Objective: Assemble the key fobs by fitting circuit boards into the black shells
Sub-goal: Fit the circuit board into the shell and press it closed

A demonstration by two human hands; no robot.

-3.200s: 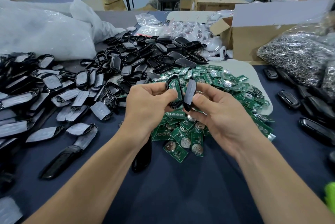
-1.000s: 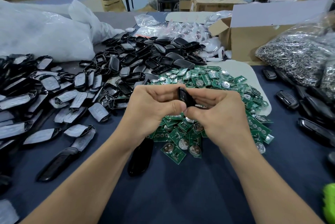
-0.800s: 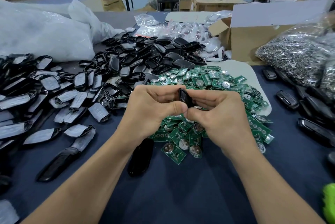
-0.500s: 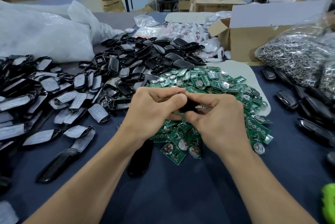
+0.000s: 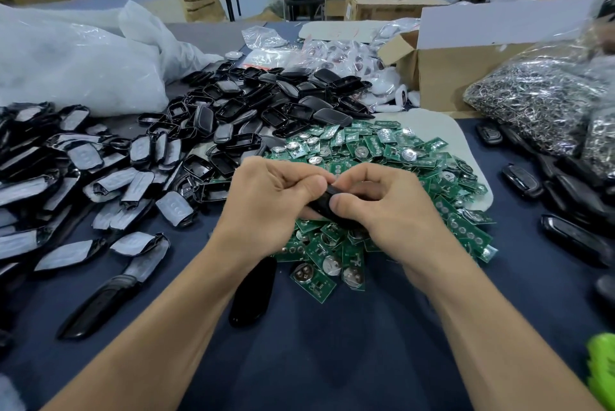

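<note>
- Two hands meet over the near edge of a heap of green circuit boards (image 5: 392, 158), both closed on one black shell (image 5: 324, 200).
- The left hand (image 5: 269, 204) grips the shell from the left; its thumb lies across the shell's upper end and its fingers curl underneath.
- The right hand (image 5: 389, 211) clamps the shell from the right, thumb tip pressed on the glossy top face, fingers folded over the far side.
- Only a short dark strip of the shell shows between the two thumbs; the rest is hidden in the palms, so whether a board sits inside cannot be told.
- The shell is held above the desk (image 5: 332, 344), just over the boards and not resting on them.
- The boards lie in a loose pile, many with a round silver coin cell face up, partly on a pale sheet (image 5: 466, 138).
- A mound of empty black shell halves (image 5: 266, 101) lies behind and left of the boards, touching the pile's far-left edge.
- Farther left, shell parts with grey film backing (image 5: 83, 177) spread across the desk.
- One closed black fob (image 5: 253, 291) lies on the desk under the left wrist, and a longer one (image 5: 100, 304) lies to its left.
- More dark fobs (image 5: 565, 227) line the right side, near a clear bag of metal rings (image 5: 539, 98).
- A cardboard box (image 5: 466, 71) stands behind the boards, and a large white plastic bag (image 5: 76, 61) fills the far left.
</note>
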